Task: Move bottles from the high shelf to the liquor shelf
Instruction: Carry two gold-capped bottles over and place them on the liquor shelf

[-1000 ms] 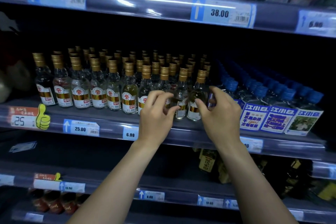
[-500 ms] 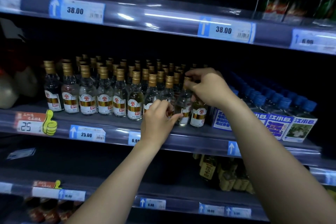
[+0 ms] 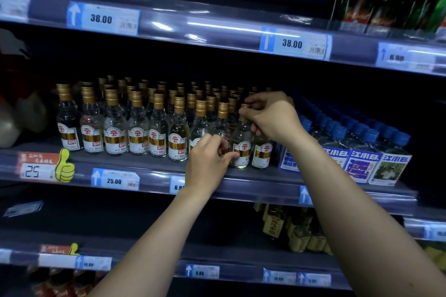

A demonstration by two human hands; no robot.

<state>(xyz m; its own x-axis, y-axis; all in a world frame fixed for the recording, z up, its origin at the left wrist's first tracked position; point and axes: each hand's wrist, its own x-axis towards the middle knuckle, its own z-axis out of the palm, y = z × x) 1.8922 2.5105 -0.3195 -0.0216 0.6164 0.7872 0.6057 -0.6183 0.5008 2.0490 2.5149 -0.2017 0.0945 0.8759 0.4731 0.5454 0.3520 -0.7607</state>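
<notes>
Several small clear liquor bottles with gold caps and red-gold labels stand in rows on the liquor shelf (image 3: 154,166). My right hand (image 3: 270,118) pinches the gold cap of one front-row gold-capped bottle (image 3: 241,142), which stands upright near the right end of the rows. My left hand (image 3: 210,159) rests at that bottle's lower body, fingertips touching its label. The high shelf (image 3: 217,31) above carries 38.00 price tags; its middle section shows no bottles.
Blue-capped bottles (image 3: 362,142) with blue and white labels stand right of the gold-capped rows. Dark green bottles (image 3: 386,2) sit on the high shelf at the right. Yellow-labelled bottles (image 3: 294,231) stand on the lower shelf. A thumbs-up price sign (image 3: 45,166) hangs at left.
My right hand rose from the bottle bodies to the cap of the front-row bottle and stayed there. My left hand stays at the bottle's lower body. The view shifted slightly.
</notes>
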